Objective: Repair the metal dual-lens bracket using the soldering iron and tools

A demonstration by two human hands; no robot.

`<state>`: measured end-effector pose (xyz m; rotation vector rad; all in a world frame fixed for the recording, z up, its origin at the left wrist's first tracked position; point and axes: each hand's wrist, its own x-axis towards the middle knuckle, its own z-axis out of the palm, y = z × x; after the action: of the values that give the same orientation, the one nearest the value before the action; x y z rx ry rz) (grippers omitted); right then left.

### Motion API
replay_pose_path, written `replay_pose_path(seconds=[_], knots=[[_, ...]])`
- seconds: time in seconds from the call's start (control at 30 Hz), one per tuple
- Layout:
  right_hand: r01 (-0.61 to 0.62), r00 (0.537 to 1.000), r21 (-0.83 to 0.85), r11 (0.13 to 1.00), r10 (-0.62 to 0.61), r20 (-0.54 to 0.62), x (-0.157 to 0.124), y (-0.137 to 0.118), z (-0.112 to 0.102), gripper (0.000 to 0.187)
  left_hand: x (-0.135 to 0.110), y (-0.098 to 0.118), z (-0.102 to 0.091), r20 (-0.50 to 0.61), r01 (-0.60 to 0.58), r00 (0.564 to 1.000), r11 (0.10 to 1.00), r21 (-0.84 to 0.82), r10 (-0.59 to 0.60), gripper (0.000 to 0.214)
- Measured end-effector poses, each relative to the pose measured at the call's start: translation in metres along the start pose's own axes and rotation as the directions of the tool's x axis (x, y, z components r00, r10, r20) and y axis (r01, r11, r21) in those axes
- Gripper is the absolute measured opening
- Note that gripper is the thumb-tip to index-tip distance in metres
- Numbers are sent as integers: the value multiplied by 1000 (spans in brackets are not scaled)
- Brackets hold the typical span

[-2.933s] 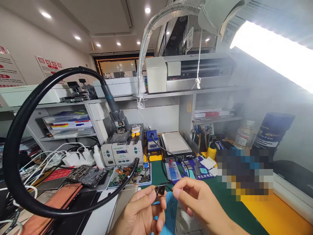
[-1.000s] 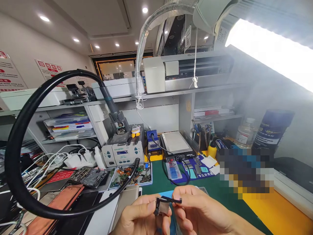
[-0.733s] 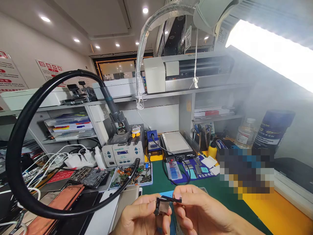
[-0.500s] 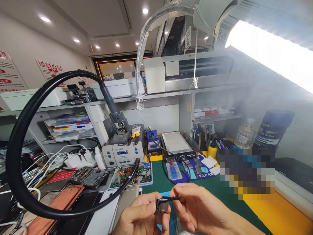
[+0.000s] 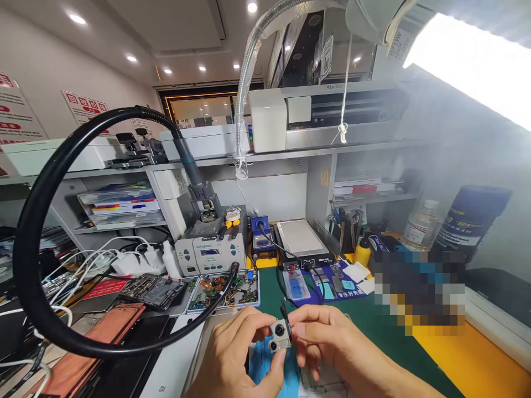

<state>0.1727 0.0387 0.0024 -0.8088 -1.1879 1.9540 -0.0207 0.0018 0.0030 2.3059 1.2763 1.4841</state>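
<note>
– Two hands are pinching one small part, right?

– Yes. The left hand [image 5: 236,356] is gripping the camera module [image 5: 280,335] on its 9 o'clock side, and the right hand [image 5: 327,340] is pinching its 3 o'clock edge. The module is sitting low in the middle of the view, with two lenses facing the wearer.

– What is lying around them?

– A blue pad [image 5: 259,362] is showing just beneath. A parts tray [image 5: 224,287] is sitting at 11 o'clock, with a soldering station [image 5: 209,257] beyond it and a heating plate [image 5: 301,239] at 12 o'clock. A black hose [image 5: 39,249] is looping at 9 o'clock, and the green mat [image 5: 373,331] is spreading toward 3 o'clock.
</note>
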Motion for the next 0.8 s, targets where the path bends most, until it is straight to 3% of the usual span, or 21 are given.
replay_pose_path(seconds=[0.17,0.57,0.8], knots=[[10,1000,9,1000,-10,22,-1,0,1,22,0,3,1,31,-9,999,1000,20,8,24],[3,1000,104,995,-5,19,1,-6,4,28,1,-4,-1,224,-170,965,974,153,133,27],[-28,1000,82,996,27,14,0,-8,5,31,-1,-5,-2,241,-190,960,965,179,144,28]])
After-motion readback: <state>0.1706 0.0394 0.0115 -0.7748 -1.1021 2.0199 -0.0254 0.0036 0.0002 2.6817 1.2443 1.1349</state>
